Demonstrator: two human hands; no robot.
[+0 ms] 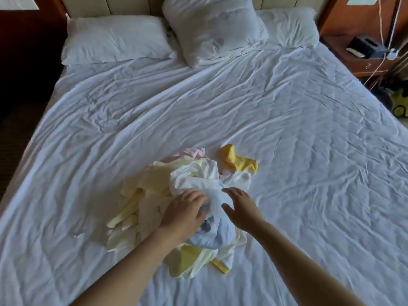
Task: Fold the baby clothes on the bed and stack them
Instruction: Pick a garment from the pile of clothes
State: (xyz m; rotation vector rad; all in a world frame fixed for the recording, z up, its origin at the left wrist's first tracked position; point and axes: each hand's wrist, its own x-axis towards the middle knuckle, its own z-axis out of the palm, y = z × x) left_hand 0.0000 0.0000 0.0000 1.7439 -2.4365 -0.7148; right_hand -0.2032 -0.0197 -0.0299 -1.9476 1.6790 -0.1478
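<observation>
Head view shows our left hand (184, 214) gripping a white garment (194, 177) on top of the unfolded heap of baby clothes (152, 184), fingers curled into the cloth. Our right hand (239, 206) is just beside it, fingers spread and relaxed; we cannot tell whether it touches. The heap lies on the rumpled bed sheet (309, 151) near us, with a yellow piece (238, 162) at its far right edge.

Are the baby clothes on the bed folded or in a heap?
Not folded: the baby clothes lie crumpled in one heap on the bed.
</observation>
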